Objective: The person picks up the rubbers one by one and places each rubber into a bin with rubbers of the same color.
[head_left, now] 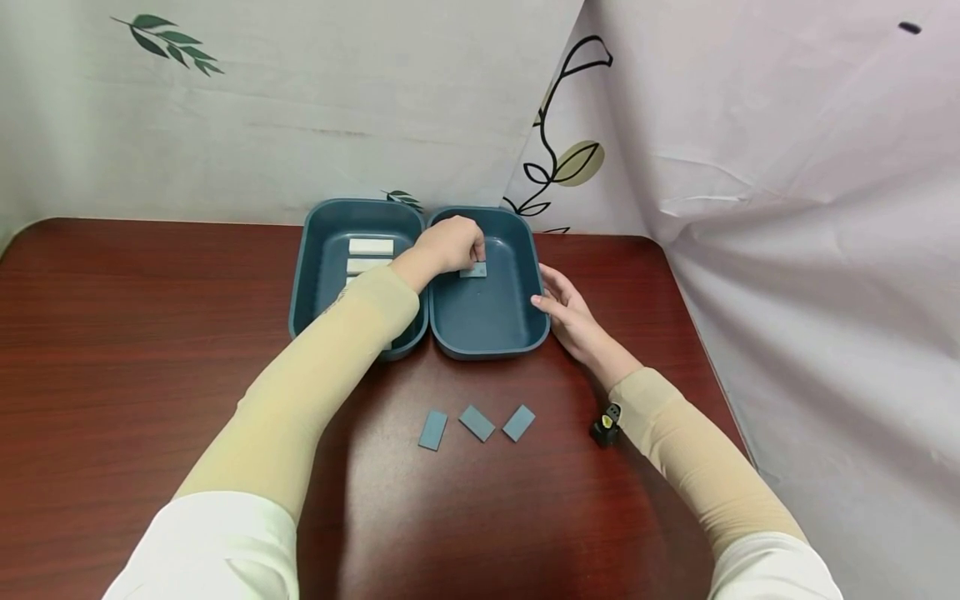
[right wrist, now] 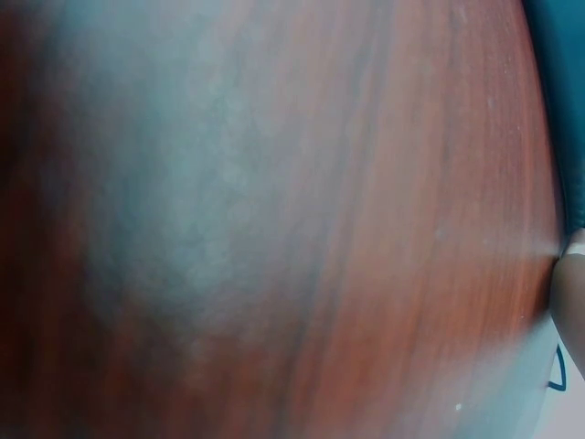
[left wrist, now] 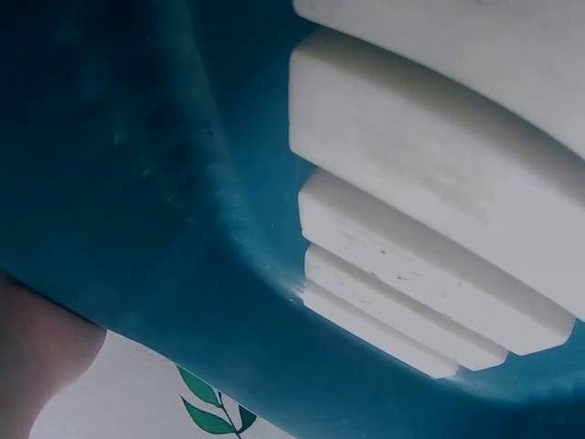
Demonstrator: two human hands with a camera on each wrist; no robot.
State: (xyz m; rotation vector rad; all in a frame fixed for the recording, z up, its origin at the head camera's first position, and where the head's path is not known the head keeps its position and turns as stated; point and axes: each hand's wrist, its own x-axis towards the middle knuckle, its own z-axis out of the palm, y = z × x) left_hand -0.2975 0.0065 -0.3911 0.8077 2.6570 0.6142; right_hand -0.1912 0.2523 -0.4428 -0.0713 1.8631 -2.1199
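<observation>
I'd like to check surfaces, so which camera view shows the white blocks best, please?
The left wrist view, where the white blocks look large, though some are cropped. The head view shows them small, partly behind the left sleeve; the right wrist view shows none.

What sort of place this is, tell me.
Probably an improvised indoor workstation, judging by the reddish-brown wood-grain table, the white leaf-printed sheeting close behind it, and the two dark-blue rounded rectangular trays.
</observation>
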